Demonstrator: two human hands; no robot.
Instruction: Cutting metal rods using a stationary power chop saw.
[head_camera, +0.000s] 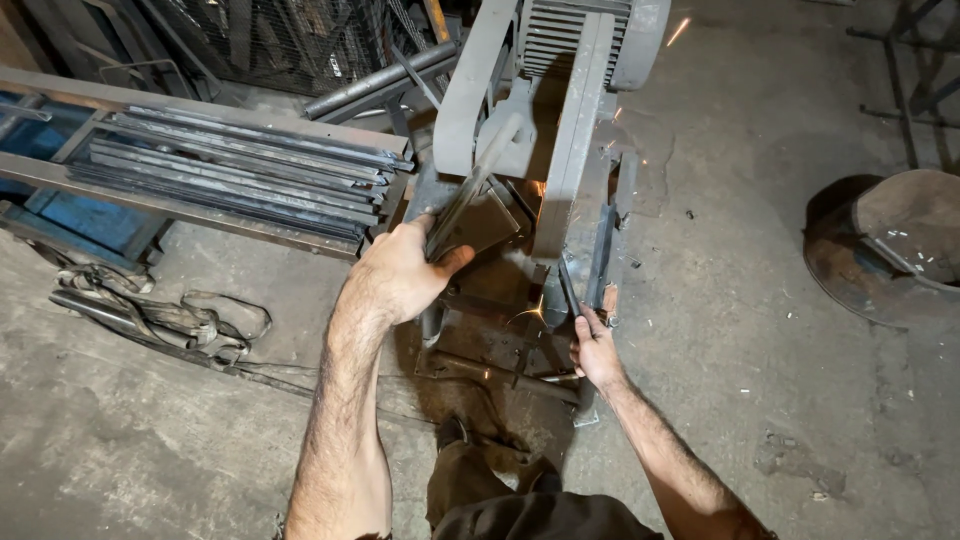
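Seen from above, a person stands over a grey chop saw (560, 130) on a concrete floor (760, 330). The left hand (400, 275) is clenched around the saw's long handle (470, 195), which runs up toward one o'clock, seemingly to press the blade down. The right hand (597, 350), at five o'clock from the saw, grips the near end of a thin metal strip (568, 290), likely steadying it under the blade. Orange sparks (535, 310) glow between the hands. A stack of flat steel bars (240, 175) lies on a rack at ten o'clock. A rusty metal drum (890, 245) sits at three o'clock, well apart.
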